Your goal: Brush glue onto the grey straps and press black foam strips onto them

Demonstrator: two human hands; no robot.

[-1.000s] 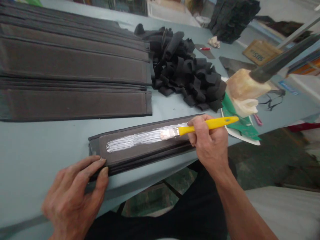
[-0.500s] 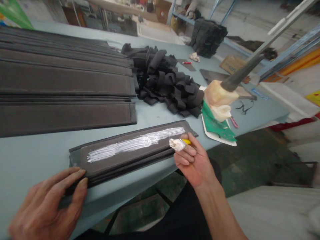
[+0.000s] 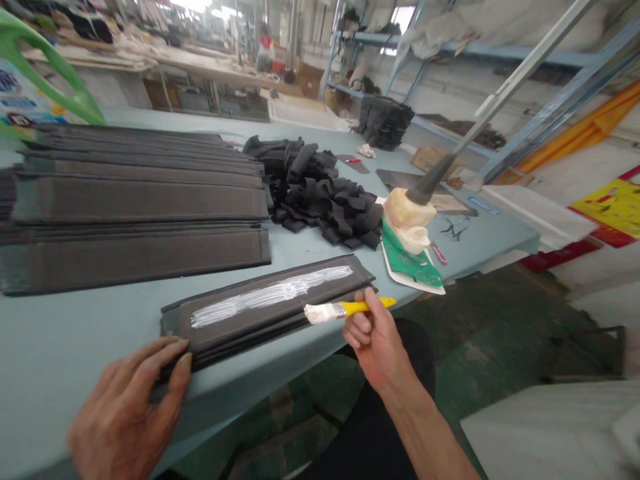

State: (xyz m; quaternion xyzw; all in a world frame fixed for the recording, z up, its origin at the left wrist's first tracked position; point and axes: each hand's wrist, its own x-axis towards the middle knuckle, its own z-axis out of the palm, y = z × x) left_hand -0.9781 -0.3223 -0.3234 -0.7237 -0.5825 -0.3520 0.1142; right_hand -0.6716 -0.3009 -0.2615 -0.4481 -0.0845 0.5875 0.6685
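A small stack of dark fabric panels [image 3: 270, 317] lies near the front edge of the table, and white paste [image 3: 280, 291] is streaked along its top panel. My left hand [image 3: 133, 407] grips the stack's near left corner, fingers at the end and thumb at the front side. In my right hand [image 3: 373, 333] is a paintbrush [image 3: 355, 307] with a yellow handle, pinched between thumb and fingers. Its bristles, coated white, point left and hover over the stack's front edge, apart from the paste.
Long stacks of dark panels [image 3: 145, 200] lie behind at left, beside a pile of black strips [image 3: 330, 200]. A paste-covered block on a pole [image 3: 410, 208] stands on green sheeting [image 3: 415, 267] at right. A green-handled jug [image 3: 50, 80] is at far left.
The paintbrush has turned sideways in my right hand, so more of its yellow handle shows. My head view has tilted up and shifted right. My left hand keeps its hold on the stack corner.
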